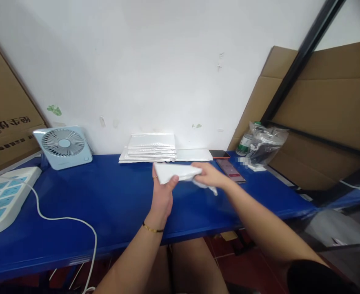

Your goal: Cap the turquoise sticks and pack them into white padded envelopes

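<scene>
A flat white packet [176, 171] is held between both hands above the blue table [121, 204]. My left hand [162, 195] grips its left end, with the thumb on the near face and fingers behind. At the other end, the fingers of my right hand [211, 174] are closed on the packet, where a loose whitish flap [209, 188], perhaps plastic film, hangs below them. Behind the hands, a stack of similar white packets in shiny clear film [151, 146] lies against the wall. A flatter white packet [194, 155] lies to the right of the stack.
A light blue fan [64, 146] stands at the left, behind a white power strip [11, 200] whose cable crosses the table edge. On the right lie a phone [230, 170], a dark orange-edged device [219, 154], a bottle [245, 143] and a clear bag [267, 145]. Cardboard flanks both sides.
</scene>
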`<state>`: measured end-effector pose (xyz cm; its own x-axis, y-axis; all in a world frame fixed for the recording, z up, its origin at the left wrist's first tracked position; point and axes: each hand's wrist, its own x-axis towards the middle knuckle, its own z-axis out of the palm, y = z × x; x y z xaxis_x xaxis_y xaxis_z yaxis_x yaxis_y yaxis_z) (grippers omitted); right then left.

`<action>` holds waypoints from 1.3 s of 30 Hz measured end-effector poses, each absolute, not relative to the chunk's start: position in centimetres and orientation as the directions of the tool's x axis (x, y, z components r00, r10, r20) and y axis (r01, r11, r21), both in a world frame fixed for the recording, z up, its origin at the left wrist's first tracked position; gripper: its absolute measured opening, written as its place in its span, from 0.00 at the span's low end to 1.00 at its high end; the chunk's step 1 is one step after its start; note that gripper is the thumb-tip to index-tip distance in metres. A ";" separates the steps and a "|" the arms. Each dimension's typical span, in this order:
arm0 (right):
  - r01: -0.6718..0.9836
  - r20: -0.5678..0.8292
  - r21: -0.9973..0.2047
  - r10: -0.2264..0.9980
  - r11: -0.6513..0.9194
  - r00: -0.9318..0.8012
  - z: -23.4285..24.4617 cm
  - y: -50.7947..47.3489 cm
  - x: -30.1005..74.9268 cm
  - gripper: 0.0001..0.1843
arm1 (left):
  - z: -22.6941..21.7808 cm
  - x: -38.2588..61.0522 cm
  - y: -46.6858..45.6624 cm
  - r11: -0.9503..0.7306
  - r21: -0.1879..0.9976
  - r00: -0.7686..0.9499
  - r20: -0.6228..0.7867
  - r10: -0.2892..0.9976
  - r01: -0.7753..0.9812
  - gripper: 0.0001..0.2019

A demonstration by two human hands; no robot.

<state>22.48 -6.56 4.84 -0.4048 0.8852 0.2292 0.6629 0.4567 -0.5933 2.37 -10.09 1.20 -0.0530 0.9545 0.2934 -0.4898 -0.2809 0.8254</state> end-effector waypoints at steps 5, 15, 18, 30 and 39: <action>0.367 0.249 -0.794 0.809 0.485 -0.532 1.7 -6.7 21.7 0.30 | 4.6 2.8 -7.9 -0.384 0.756 -0.262 0.285 0.922 -0.530 0.29; 0.452 0.207 -0.720 0.784 0.527 -0.585 -0.6 -5.2 24.4 0.56 | 8.7 3.1 -6.1 -0.464 0.794 -0.249 0.394 0.885 -0.393 0.30; 0.534 0.264 -0.634 0.806 0.559 -0.530 -1.0 -5.3 23.4 0.49 | 9.3 2.3 -5.6 -0.470 0.803 -0.266 0.393 0.880 -0.367 0.31; 0.649 0.232 -0.439 0.776 0.621 -0.586 -1.0 -5.6 22.6 0.28 | 13.8 -2.4 -4.2 -0.654 0.739 -0.206 0.622 0.755 -0.162 0.29; 0.694 0.196 -0.362 0.779 0.622 -0.596 -1.5 -5.4 22.4 0.37 | 18.9 -1.6 -7.0 -0.792 0.607 -0.011 0.794 0.608 0.072 0.28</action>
<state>22.39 -5.43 -1.46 -0.5961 0.7787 0.1955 0.6942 0.6223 -0.3618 -1.55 -6.96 18.91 -0.0111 0.6078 0.7940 0.0724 -0.7915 0.6068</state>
